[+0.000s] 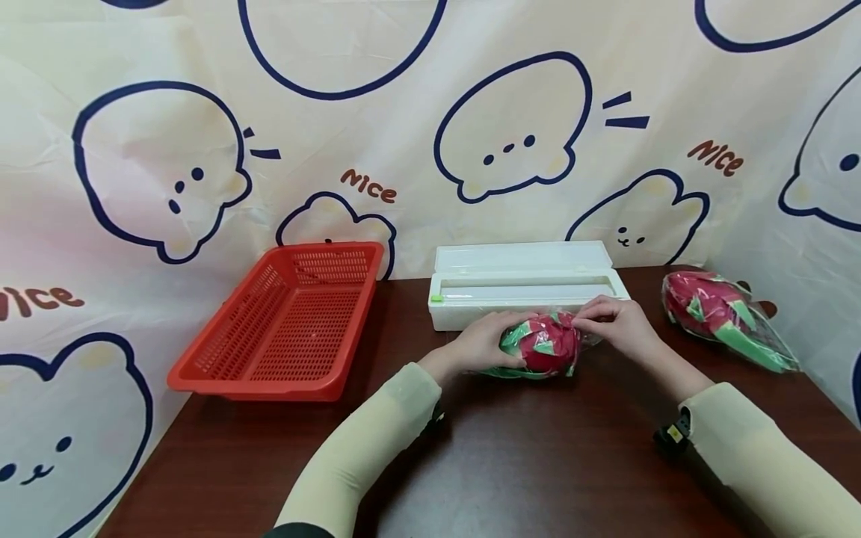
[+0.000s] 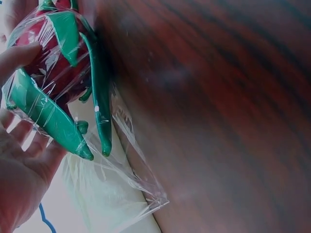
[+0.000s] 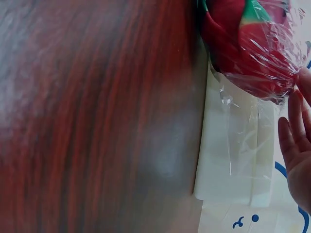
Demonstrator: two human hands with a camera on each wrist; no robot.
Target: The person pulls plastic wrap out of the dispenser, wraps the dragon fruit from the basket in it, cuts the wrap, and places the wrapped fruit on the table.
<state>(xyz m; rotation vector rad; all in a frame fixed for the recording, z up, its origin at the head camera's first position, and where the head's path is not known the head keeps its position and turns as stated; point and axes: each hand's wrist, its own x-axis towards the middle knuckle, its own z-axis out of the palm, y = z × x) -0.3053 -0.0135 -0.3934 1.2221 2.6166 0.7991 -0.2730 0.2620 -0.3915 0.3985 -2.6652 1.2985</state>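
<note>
A red dragon fruit [image 1: 548, 345] with green scales, wrapped in clear cling film, is at the table's middle. My left hand [image 1: 480, 344] holds its leafy left end, thumb on the near side and fingers round the far side in the left wrist view. Long green leaf tips [image 2: 99, 107] stick out there beneath the film, and a loose flap of cling film [image 2: 131, 165] trails off. At the fruit's right end, my right hand [image 1: 622, 329] pinches the gathered film between thumb and forefinger. More loose film hangs beside that end in the right wrist view.
A white cling film dispenser [image 1: 457, 317] with its lid raised stands just behind the fruit. To the left is a red plastic basket [image 1: 336, 387]. A second film-wrapped dragon fruit [image 1: 713, 306] lies at the right. A patterned cloth backdrop [image 1: 417, 127] rises behind the table.
</note>
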